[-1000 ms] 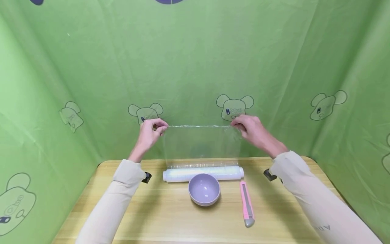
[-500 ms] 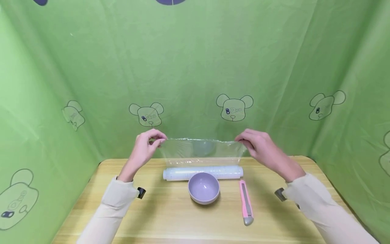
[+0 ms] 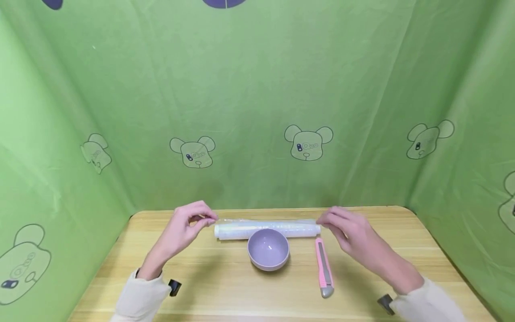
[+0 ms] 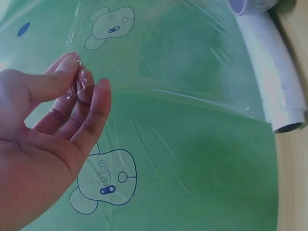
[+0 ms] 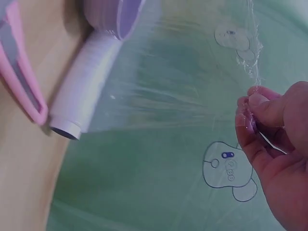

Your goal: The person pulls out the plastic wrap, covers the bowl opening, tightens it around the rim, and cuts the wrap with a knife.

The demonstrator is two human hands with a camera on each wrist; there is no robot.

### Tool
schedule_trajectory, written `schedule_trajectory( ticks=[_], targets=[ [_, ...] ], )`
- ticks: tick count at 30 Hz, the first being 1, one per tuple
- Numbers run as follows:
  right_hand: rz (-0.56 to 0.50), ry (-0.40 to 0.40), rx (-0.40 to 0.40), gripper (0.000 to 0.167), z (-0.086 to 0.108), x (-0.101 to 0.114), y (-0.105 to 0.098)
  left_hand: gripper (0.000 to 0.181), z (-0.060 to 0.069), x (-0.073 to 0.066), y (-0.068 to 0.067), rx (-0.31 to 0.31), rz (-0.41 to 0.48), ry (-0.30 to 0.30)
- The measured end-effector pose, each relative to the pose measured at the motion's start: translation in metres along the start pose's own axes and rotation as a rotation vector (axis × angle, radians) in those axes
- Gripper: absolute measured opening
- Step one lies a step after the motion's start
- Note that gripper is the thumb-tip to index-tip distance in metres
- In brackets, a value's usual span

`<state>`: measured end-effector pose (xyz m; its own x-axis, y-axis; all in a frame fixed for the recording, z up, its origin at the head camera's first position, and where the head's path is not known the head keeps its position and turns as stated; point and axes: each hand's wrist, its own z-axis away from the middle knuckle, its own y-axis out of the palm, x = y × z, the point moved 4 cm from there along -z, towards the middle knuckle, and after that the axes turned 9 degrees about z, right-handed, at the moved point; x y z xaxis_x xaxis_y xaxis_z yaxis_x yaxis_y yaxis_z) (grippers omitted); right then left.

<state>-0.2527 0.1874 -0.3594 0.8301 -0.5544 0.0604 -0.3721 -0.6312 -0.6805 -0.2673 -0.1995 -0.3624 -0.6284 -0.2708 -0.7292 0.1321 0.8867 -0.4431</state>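
A clear sheet of cling film (image 4: pixel 192 62) stretches from its white roll (image 3: pixel 233 230), which lies crosswise near the table's far edge. At the roll's left end my left hand (image 3: pixel 183 230) pinches one corner of the sheet between thumb and fingers. My right hand (image 3: pixel 358 237) pinches the opposite corner by the roll's right end. The free edge looks bunched in both wrist views. A lilac bowl (image 3: pixel 268 250) stands upright just in front of the roll and hides part of it. To the bowl's right lies a pink utility knife (image 3: pixel 324 268) with a grey end.
The wooden table (image 3: pixel 241 295) has rounded far corners. A green cloth (image 3: pixel 249 89) printed with bear heads hangs behind it and on both sides. Dark wrist mounts show at the left cuff (image 3: pixel 141 290) and the right cuff (image 3: pixel 426 304).
Both hands have come down and nearer, from high against the cloth to about the roll's level, keeping hold of the film's edge. Roll, bowl and knife stay in place.
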Motion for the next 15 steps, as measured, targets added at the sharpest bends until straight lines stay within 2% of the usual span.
schedule_trajectory(
  ticks=[1, 5, 9, 15],
  targets=[
    [-0.004, -0.008, -0.012, 0.011, 0.004, 0.002, 0.001, 0.022, 0.004, 0.0, 0.001, 0.012, 0.007, 0.005],
    [-0.006, -0.035, -0.066, 0.034, 0.019, 0.012, 0.005, 0.024, 0.02, 0.001, 0.008, 0.054, 0.031, 0.029],
    [-0.015, -0.043, -0.097, 0.034, 0.03, 0.019, 0.008, 0.027, 0.03, 0.003, 0.014, 0.072, 0.056, 0.056],
    [-0.021, -0.028, -0.068, 0.035, 0.047, 0.026, 0.014, 0.025, 0.044, 0.005, 0.021, 0.103, 0.048, 0.087]
  ],
)
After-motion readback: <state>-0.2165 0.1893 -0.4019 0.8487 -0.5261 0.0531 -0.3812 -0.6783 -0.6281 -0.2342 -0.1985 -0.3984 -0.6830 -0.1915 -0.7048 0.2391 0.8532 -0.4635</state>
